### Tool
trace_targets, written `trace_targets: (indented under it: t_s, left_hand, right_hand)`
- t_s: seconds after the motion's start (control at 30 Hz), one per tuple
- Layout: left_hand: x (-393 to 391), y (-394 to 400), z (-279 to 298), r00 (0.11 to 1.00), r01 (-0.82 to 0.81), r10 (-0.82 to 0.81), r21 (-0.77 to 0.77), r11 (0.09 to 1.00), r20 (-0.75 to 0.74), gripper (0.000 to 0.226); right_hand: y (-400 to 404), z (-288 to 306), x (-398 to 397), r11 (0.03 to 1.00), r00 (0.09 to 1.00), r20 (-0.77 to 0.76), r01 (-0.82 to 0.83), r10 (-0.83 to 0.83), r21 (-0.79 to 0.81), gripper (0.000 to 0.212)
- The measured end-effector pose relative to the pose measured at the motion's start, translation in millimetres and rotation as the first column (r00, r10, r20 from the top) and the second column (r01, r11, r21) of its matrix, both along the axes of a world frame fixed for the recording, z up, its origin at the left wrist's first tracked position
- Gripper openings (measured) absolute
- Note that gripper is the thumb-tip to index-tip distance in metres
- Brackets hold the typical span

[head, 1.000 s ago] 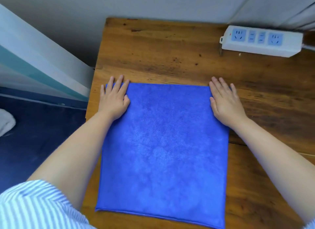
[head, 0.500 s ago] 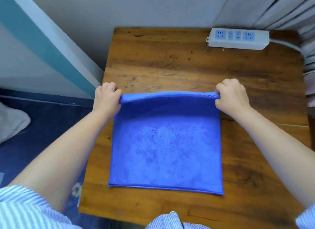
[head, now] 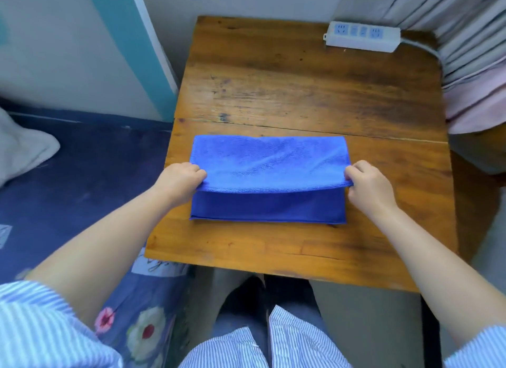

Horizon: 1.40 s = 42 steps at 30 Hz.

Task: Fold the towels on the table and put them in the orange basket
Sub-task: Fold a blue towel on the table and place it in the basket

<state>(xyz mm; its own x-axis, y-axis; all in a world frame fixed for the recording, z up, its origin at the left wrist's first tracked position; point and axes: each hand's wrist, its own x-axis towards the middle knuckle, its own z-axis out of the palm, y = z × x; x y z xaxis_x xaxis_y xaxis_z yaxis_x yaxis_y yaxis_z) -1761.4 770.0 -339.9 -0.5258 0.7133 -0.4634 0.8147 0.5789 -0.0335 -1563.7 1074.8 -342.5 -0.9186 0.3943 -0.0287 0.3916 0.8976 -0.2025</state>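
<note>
- A blue towel lies on the near half of a wooden counter, partly folded, its upper layer lifted above the lower one.
- The left hand pinches the raised layer's left corner with curled fingers.
- The right hand pinches the right corner the same way.
- A white power strip sits at the counter's far right corner.

1 head-worn wide-angle view, looking steeply down and forward over the wooden table from close above, arms reaching in from the bottom edge, wall at top.
</note>
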Motion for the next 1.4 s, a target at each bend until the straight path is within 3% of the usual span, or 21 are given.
trace_targets:
  t_s: [0.07,0.17,0.33,0.37,0.5,0.67,0.77,0.8,0.87,1.0,1.23,1.4]
  left_hand:
    - [11.4,-8.0,-2.2,0.981,0.179,-0.174,0.062,0.982,-0.088,0.03]
    - [16.5,-17.9,-13.8,0.976,0.201,-0.183,0.152,0.968,-0.12,0.049]
    - [36.5,-18.7,-24.4,0.991,0.116,-0.111,0.075,0.99,-0.071,0.029]
    - [40.0,-20.7,-28.3,0.992,0.124,-0.123,0.059,0.991,-0.02,0.035]
    - [46.7,-28.8,-45.6,0.99,0.13,-0.125,0.098,0.987,-0.06,0.05]
    - [56.5,-36.9,-56.7,0.991,0.131,-0.127,0.116,0.985,-0.043,0.039]
    - [57.7,-41.8,-57.6,0.986,0.154,-0.138,0.211,0.965,-0.087,0.008]
    - [58.7,-42.7,-57.0,0.991,0.122,-0.103,0.248,0.961,-0.086,0.013]
    - [59.5,-38.2,-56.2,0.996,0.046,-0.018,0.347,0.937,-0.086,0.026]
    - [53.1,8.0,-56.6,0.991,-0.019,0.093,0.574,0.819,-0.099,0.027]
    - [39.6,88.9,-67.1,0.944,-0.329,0.314,0.36,0.873,0.103,0.049]
    - [20.4,68.3,-85.4,0.962,-0.273,0.264,0.286,0.918,0.072,0.076]
  right_hand:
    - [-7.4,-5.8,12.4,1.0,1.0,-0.014,-0.006,0.006,0.005,0.022]
    - [-17.0,-11.7,25.9,1.0,0.999,-0.032,-0.002,0.002,0.001,0.025]
    - [-28.6,-25.5,45.5,1.0,0.997,-0.071,-0.007,0.008,0.011,0.028]
    - [-30.5,-29.6,48.4,1.0,0.998,-0.069,-0.004,0.004,0.005,0.028]
    - [-34.6,-43.3,54.2,1.0,0.998,-0.059,-0.017,0.018,0.025,0.029]
    - [-35.7,-55.6,65.6,1.0,1.0,0.025,-0.007,0.006,0.022,0.03]
    - [-37.2,-53.9,67.0,0.998,1.0,0.009,0.007,-0.007,0.061,0.02]
    - [-38.5,-51.4,65.2,0.997,1.0,-0.02,0.008,-0.007,0.079,0.017]
    - [-41.9,-47.1,53.0,0.995,0.996,-0.091,-0.009,0.019,0.1,0.031]
    - [-59.2,-48.3,-3.7,0.984,0.974,-0.161,-0.141,0.158,0.11,0.041]
    - [-85.8,-70.0,-93.7,0.948,0.944,0.126,-0.313,0.304,0.055,0.048]
    - [-70.5,-81.4,-98.2,0.958,0.941,0.179,-0.28,0.287,-0.062,0.067]
